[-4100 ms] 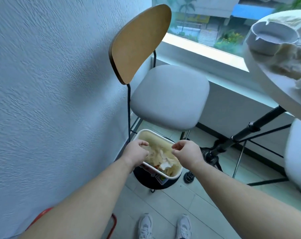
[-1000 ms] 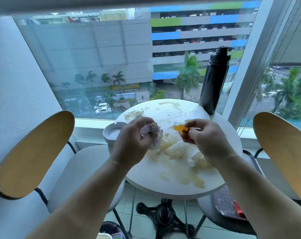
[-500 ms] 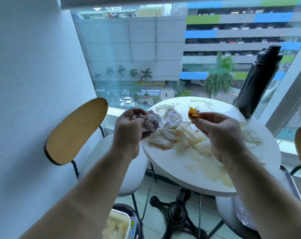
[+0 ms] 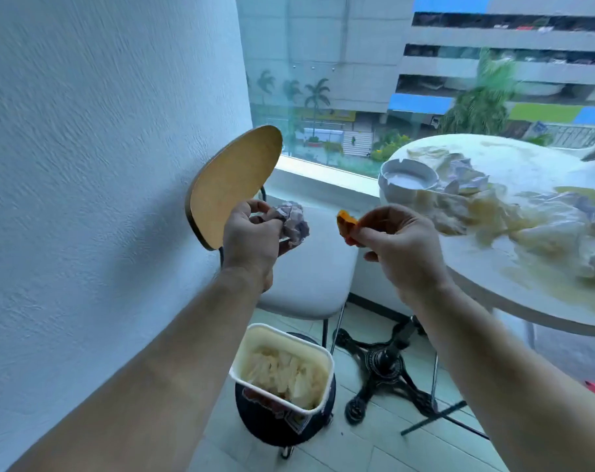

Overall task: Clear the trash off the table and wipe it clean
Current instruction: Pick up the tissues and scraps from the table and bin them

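Now my left hand (image 4: 252, 238) squeezes a paper ball (image 4: 293, 222), and my right hand (image 4: 400, 248) pinches an orange scrap (image 4: 344, 226) by its fingertips, both high above the trash bin (image 4: 284, 386) on the floor.

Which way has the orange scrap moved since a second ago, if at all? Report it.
Yes. The orange scrap, pinched by the right hand, was over the table; now it is past its rim, leftward, towards the chair.
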